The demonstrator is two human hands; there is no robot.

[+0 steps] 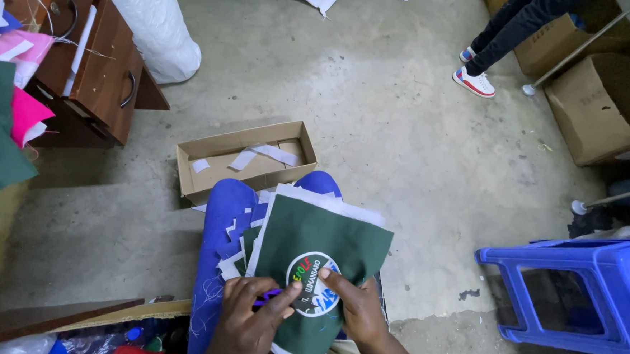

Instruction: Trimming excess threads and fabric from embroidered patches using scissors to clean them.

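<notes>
Beyond your grip, farthest out, the grey concrete floor [368, 88] spreads under everything. Off past your right hand stand a blue plastic stool [586, 285] and, further out, brown cartons [598, 105], where another person's dark-trousered leg [529, 15] ends in a white sneaker [474, 81]. Off past your left hand sits a wooden drawer unit [101, 73], with green and pink fabric pieces [2, 93] hanging at that edge. Straight ahead of your fingers an open cardboard box [246, 159] rests on the floor, holding a few white strips [263, 155].

Closer in, your blue-clad knees [221, 232] carry a fanned stack of cloth pieces [242, 235], and on top of it lies the green fabric piece [318, 234], white-backed, with a round embroidered badge [312, 292] right under your fingertips.

Your right hand [358, 307] pinches the green piece at the badge, thumb on top, fingers curled beneath. Your left hand [254, 313] presses on the same piece just beside the badge, fingers folded around a small purple tool [267, 297], mostly hidden, so you cannot tell what it is
</notes>
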